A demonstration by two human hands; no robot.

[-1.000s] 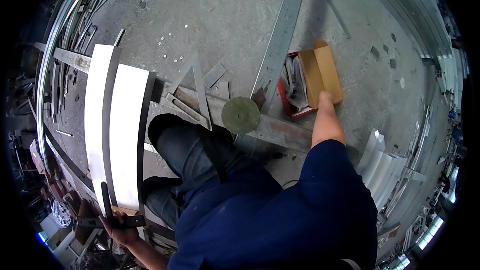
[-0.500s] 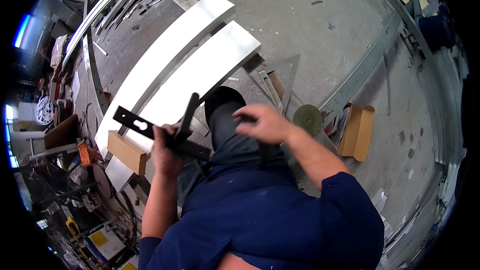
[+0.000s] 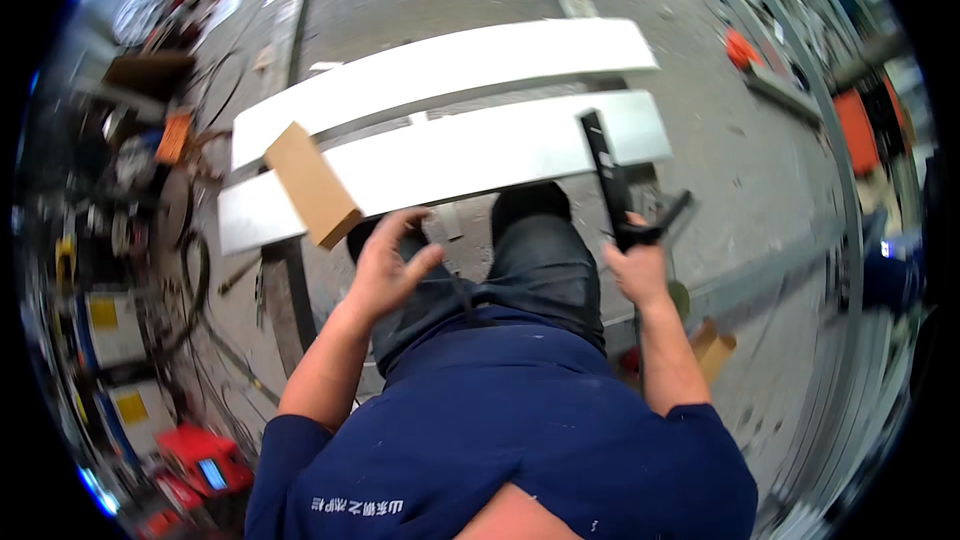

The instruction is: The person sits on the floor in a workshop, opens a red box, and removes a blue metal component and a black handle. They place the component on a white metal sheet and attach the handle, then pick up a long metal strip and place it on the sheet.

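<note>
A black door handle (image 3: 606,172), a long backplate with a lever sticking out, is held upright in my right hand (image 3: 638,270), which is closed around its lower end. The plate's upper part overlaps the right end of the nearer white panel (image 3: 450,152). My left hand (image 3: 388,268) is empty, its thumb and fingers apart, in front of that panel's near edge. Just beyond it a closed brown cardboard box (image 3: 312,185) lies slantwise on the panel, one end jutting over the near edge. The farther white panel (image 3: 440,70) runs alongside, separated by a narrow gap.
Metal rails support the panels above a grey concrete floor. On the right, an opened cardboard box (image 3: 712,350) lies beyond my right forearm, near a long metal beam (image 3: 770,270). Welding machines (image 3: 112,330), a red device (image 3: 205,462) and cables crowd the left side.
The door handle has passed from my left hand to my right and moved rightward. My left hand is now free near the cardboard box. The whole view has turned.
</note>
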